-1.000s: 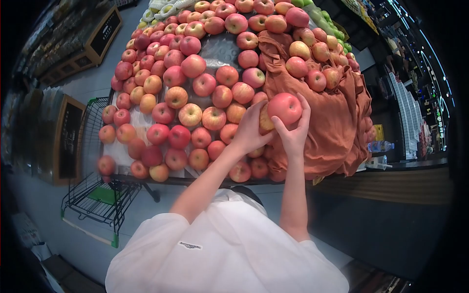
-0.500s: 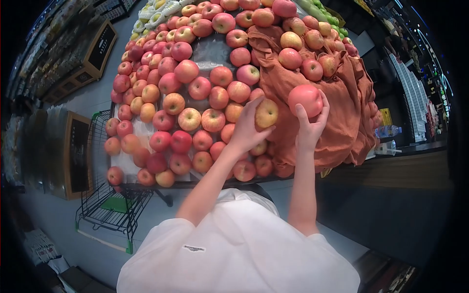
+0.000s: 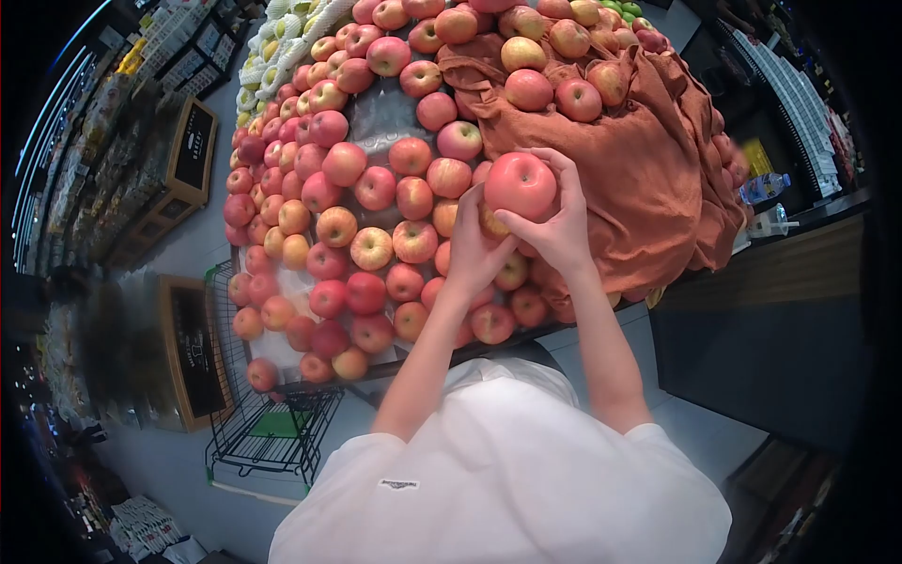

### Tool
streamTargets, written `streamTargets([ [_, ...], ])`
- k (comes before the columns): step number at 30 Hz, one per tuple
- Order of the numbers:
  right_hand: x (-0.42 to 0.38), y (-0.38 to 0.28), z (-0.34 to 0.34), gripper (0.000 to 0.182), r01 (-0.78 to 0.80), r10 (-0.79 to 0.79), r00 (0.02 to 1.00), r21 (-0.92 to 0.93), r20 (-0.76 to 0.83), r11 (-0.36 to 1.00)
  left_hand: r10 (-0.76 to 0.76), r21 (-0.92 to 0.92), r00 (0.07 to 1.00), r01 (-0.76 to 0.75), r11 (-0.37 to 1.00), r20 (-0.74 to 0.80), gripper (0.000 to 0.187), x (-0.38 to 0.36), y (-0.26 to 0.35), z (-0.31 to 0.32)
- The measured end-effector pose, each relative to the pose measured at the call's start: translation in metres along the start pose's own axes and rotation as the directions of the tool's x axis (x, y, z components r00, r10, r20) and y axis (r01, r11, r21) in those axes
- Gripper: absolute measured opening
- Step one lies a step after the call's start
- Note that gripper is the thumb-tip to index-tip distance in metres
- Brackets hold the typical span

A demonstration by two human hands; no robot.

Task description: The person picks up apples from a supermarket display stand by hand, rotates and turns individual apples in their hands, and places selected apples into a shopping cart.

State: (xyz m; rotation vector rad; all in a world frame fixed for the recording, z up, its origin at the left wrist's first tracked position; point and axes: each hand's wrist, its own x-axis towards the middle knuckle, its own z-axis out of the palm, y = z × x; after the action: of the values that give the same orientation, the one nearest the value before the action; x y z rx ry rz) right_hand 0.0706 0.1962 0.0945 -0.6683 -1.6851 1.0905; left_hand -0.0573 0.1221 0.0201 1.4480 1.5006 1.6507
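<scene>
A large pink-red apple (image 3: 520, 184) is held up in front of me by my right hand (image 3: 564, 227), its thumb and fingers wrapped around the side. Close against it, my left hand (image 3: 477, 252) grips a yellowish apple (image 3: 491, 224), now mostly hidden behind the red one. Both hands are over the front part of the apple display, where loose apples (image 3: 413, 242) lie side by side. An orange-brown cloth (image 3: 639, 188) is draped over the right part of the display, with several apples resting on its upper edge.
Fruit in white foam nets (image 3: 282, 47) lies at the back left. A wire shopping cart (image 3: 282, 442) stands at the display's front left corner. To the right are a dark counter (image 3: 770, 329), a plastic bottle (image 3: 766, 188) and a clear cup (image 3: 772, 222). Shelving lines the left.
My right hand has moved left with the pink-red apple, bringing it in front of the yellowish one. The hands are now together. The view has shifted slightly.
</scene>
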Motion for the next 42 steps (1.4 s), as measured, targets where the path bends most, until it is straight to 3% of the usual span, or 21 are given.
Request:
streamTargets([
  [9, -0.006, -0.007, 0.009, 0.093, 0.04, -0.04, 0.999, -0.14, -0.001, 0.989, 0.058, 0.006, 0.997, -0.057, 0.998, -0.044, 0.075, 0.003, 0.008, 0.001],
  [12, -0.008, -0.005, 0.007, 0.099, 0.039, -0.04, 0.999, -0.136, 0.0, 0.99, 0.015, 0.006, 1.0, -0.015, 1.0, -0.004, 0.088, 0.002, 0.005, 0.0],
  [24, -0.013, -0.001, 0.008, 0.107, 0.087, -0.091, 0.995, -0.087, -0.037, 0.992, 0.033, 0.017, 0.999, -0.032, 0.999, -0.024, 0.085, -0.002, 0.006, 0.004],
  [30, -0.011, -0.003, 0.005, 0.091, 0.072, -0.069, 0.997, -0.13, 0.028, 0.989, 0.032, 0.024, 0.999, -0.032, 0.999, -0.032, 0.082, 0.0, 0.008, 0.005],
  [33, -0.011, -0.007, 0.008, 0.085, 0.072, -0.074, 0.997, -0.121, -0.013, 0.99, 0.052, 0.074, 0.998, -0.049, 0.996, -0.042, 0.081, 0.001, 0.009, 0.005],
  [42, -0.011, 0.003, 0.008, 0.089, 0.057, -0.061, 0.998, -0.153, -0.024, 0.987, 0.043, 0.014, 0.998, -0.042, 0.999, -0.043, 0.083, 0.002, 0.01, 0.006],
])
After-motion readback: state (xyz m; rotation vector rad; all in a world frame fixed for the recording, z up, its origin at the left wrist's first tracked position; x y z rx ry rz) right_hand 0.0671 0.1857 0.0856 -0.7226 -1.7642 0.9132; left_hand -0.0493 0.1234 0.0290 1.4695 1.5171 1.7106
